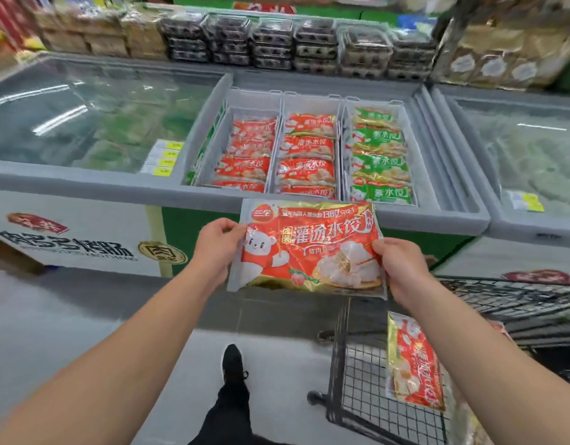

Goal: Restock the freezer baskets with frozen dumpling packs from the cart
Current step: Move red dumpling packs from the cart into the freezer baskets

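Observation:
I hold a red and gold dumpling pack (309, 248) flat in front of me, just below the freezer's front rim. My left hand (218, 248) grips its left edge and my right hand (402, 268) grips its right edge. Beyond it the open freezer (438, 216) holds three grey baskets: the left basket (213, 146) and the middle basket (311, 102) carry red packs, the right basket (402, 107) green ones. Another red pack (415, 361) stands on edge in the black wire cart (360, 380) at lower right.
Closed glass lids cover the freezer sections to the left (84, 117) and right (534, 149). Stacked trays of goods (277, 43) line the shelf behind the freezer. My leg and black shoe (234, 364) stand on the grey floor left of the cart.

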